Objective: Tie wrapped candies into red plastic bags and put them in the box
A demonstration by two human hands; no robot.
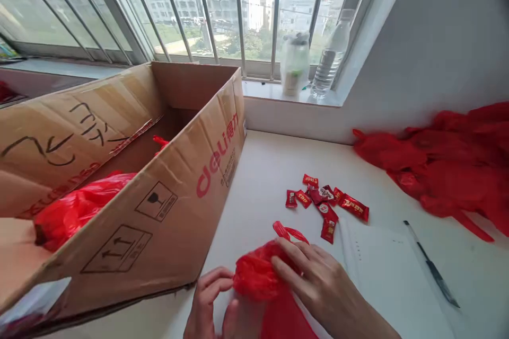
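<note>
A crumpled red plastic bag (258,275) is between my hands at the near edge of the white table, its handle loops pointing away from me. My left hand (210,302) has curled fingers that pinch the bag's left edge, with the thumb lower and slightly blurred. From the right, my right hand (322,283) grips the bag's top, its fingers bent over the plastic. Just beyond lie several red-wrapped candies (324,196) in a loose cluster.
On the left stands a large open cardboard box (191,190) with red plastic bags (85,206) inside. A paper sheet (389,275) and a pen (433,267) lie at right. Red bags (449,164) are heaped by the wall. Two bottles, one a clear bottle (330,61), stand on the windowsill.
</note>
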